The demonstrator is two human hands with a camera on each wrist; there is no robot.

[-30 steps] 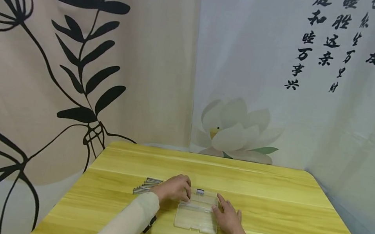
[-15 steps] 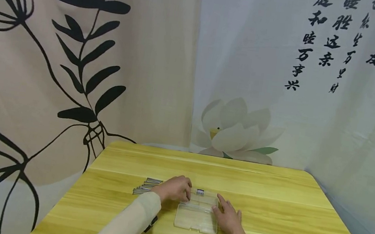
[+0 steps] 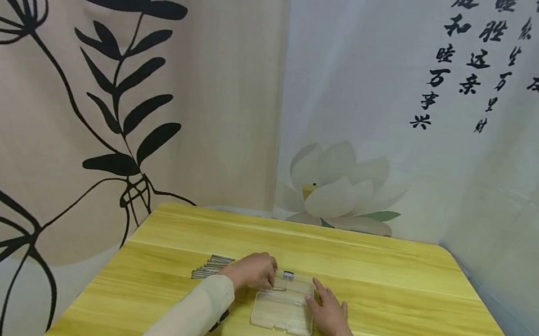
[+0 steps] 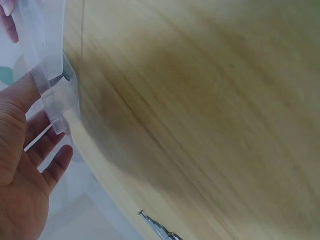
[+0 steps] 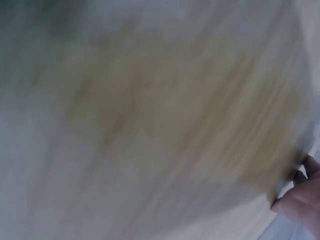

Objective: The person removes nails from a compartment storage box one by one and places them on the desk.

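Note:
A clear plastic box (image 3: 283, 314) lies opened out flat on the table, one half behind the other. At the left side of its far half is my left hand (image 3: 253, 271), fingers bent down over the edge. A thin silver nail (image 3: 279, 289) sticks out to the right from those fingertips, over the box. In the left wrist view the left thumb (image 4: 25, 92) is at the box wall, and the index fingertip is hidden. My right hand (image 3: 330, 314) rests along the box's right edge with its fingers extended; the right wrist view is blurred.
Several silver nails (image 3: 207, 269) lie in a row on the wooden table (image 3: 385, 297), left of the left hand. A small dark label (image 3: 288, 276) shows at the box's far edge. Behind the table hangs a printed curtain (image 3: 227, 100).
My left hand has shifted slightly to the right, and the nail at its fingertips now shows more clearly over the box. The right hand and the box have stayed in place.

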